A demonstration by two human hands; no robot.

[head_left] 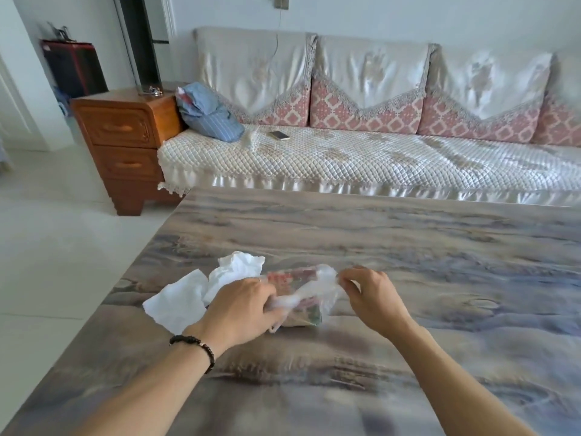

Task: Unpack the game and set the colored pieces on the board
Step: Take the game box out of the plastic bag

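Note:
A clear plastic bag lies on the marbled table, wrapped round a folded, colourful game package with red and green print. My left hand grips the near left end of the bag. My right hand pinches the bag's twisted top at the right and pulls it taut. The pieces and the board are hidden inside the wrapping.
Crumpled white paper lies on the table just left of the bag. Beyond the table stands a sofa with a phone and a blue bundle on it. A wooden drawer cabinet stands at the left.

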